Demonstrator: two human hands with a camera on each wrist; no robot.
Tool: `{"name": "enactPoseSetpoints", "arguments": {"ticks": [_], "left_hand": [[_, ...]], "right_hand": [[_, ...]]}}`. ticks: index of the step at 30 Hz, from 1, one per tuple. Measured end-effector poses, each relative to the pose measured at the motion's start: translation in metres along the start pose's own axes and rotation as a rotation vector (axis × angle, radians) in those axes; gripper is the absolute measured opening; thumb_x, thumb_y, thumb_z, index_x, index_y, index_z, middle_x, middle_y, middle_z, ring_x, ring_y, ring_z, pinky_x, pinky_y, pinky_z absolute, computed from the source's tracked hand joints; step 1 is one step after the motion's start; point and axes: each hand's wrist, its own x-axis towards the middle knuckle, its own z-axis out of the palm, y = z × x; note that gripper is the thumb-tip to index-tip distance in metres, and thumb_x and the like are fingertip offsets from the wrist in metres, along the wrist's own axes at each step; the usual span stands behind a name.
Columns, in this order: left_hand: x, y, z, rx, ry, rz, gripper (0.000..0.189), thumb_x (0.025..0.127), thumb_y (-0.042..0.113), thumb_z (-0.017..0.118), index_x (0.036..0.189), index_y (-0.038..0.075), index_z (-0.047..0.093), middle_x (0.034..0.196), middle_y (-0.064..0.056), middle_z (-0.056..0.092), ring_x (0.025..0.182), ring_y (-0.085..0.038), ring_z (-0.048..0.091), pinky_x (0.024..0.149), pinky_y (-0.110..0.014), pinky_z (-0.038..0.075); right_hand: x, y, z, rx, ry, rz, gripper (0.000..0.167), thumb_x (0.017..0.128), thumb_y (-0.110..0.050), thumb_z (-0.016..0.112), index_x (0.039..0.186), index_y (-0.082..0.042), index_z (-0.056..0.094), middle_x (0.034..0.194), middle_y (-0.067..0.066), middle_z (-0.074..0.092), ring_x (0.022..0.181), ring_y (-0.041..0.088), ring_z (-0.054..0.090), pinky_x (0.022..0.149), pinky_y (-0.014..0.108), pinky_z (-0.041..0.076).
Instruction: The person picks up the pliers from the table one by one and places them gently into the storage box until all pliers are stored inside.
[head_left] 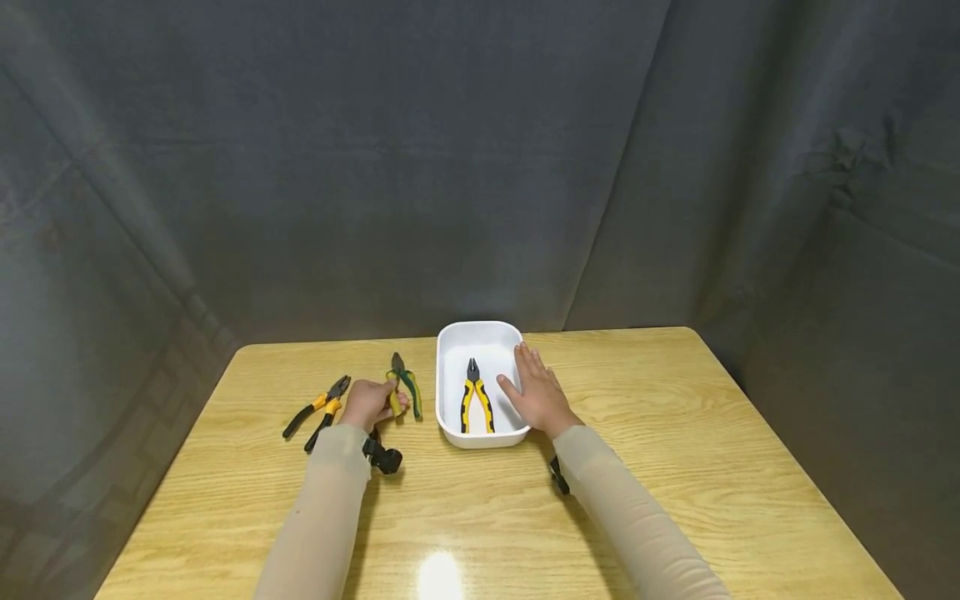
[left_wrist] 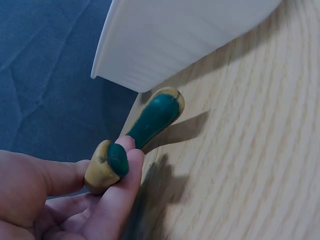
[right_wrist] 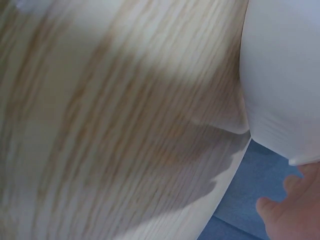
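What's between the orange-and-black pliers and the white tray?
The left hand, pinching the green-and-yellow pliers by one handle; the head view shows it.

Occlusions and crop – all views

Left hand (head_left: 367, 404) covers part of one handle of the green-yellow pliers (head_left: 411, 387), toward the tabletop's (head_left: 675, 417) far edge; left wrist view – their head is out of sight. Head view's bottom cuts the tabletop's near edge and both sleeves (head_left: 318, 517). Right wrist view crops tray (right_wrist: 287, 75) and right hand (right_wrist: 295, 215).
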Motion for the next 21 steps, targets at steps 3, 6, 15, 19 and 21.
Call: {"name": "enactPoseSetpoints", "arguments": {"ticks": [3,6,15,19,21], "left_hand": [[0.0017,-0.0006,0.0,-0.001,0.0,0.001,0.041,0.108,0.014,0.048,0.128,-0.022,0.052,0.085,-0.012,0.073,0.069,-0.011,0.07,0.07,-0.024,0.06],[0.0038,-0.0014,-0.001,0.015,0.004,-0.001,0.04,0.108,0.014,0.049,0.127,-0.022,0.054,0.084,-0.012,0.073,0.068,-0.01,0.071,0.069,-0.024,0.06],[0.0026,-0.0021,-0.0012,0.008,-0.019,-0.008,0.041,0.11,0.015,0.045,0.128,-0.021,0.053,0.088,-0.011,0.072,0.073,-0.01,0.071,0.074,-0.026,0.06],[0.0056,-0.0015,0.0001,-0.04,-0.021,-0.014,0.042,0.11,0.015,0.044,0.128,-0.021,0.052,0.085,-0.01,0.07,0.071,-0.009,0.07,0.073,-0.024,0.06],[0.0062,-0.001,0.0004,-0.05,-0.021,-0.017,0.042,0.11,0.015,0.044,0.13,-0.021,0.051,0.085,-0.009,0.07,0.071,-0.009,0.07,0.072,-0.023,0.06]], "right_hand": [[-0.0004,0.0001,0.0002,-0.001,0.002,-0.003,0.077,0.106,-0.052,0.037,0.162,-0.006,0.01,0.17,0.012,0.009,0.156,0.033,0.007,0.123,0.055,0.011],[-0.0006,-0.0006,0.0002,-0.003,0.004,-0.007,0.077,0.107,-0.053,0.036,0.162,-0.006,0.011,0.169,0.012,0.01,0.156,0.032,0.008,0.123,0.055,0.011],[-0.0003,0.0002,-0.0004,-0.016,0.001,-0.009,0.077,0.107,-0.053,0.035,0.162,-0.006,0.011,0.17,0.011,0.008,0.156,0.032,0.007,0.123,0.057,0.01],[-0.0004,0.0005,-0.0009,-0.016,-0.002,-0.005,0.077,0.107,-0.053,0.035,0.163,-0.007,0.01,0.17,0.01,0.007,0.156,0.031,0.006,0.123,0.055,0.009],[-0.0002,0.0011,-0.0009,-0.018,0.001,-0.01,0.077,0.107,-0.052,0.036,0.162,-0.006,0.01,0.17,0.011,0.008,0.156,0.032,0.006,0.123,0.056,0.009]]}}
